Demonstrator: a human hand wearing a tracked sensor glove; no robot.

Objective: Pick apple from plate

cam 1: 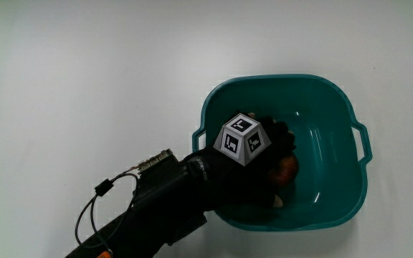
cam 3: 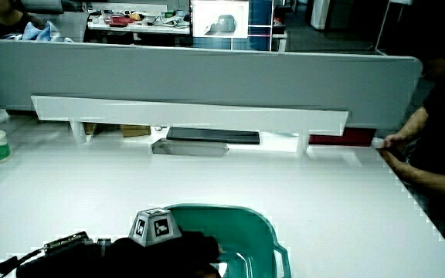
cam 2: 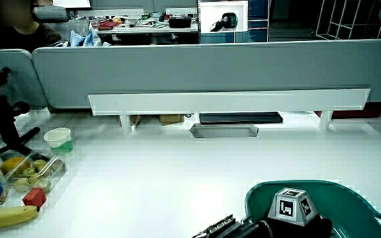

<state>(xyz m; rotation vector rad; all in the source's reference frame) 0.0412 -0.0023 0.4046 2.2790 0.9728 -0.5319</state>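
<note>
The hand (cam 1: pixel 253 168) reaches into the teal basin (cam 1: pixel 335 100), fingers seemingly curled around the apple (cam 1: pixel 287 169).

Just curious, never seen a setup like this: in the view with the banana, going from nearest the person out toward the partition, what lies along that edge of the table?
Banana → red cube → fruit tray → paper cup.

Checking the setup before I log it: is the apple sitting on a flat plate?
No, in the main view the apple lies inside a deep teal basin with handles, under the hand.
</note>
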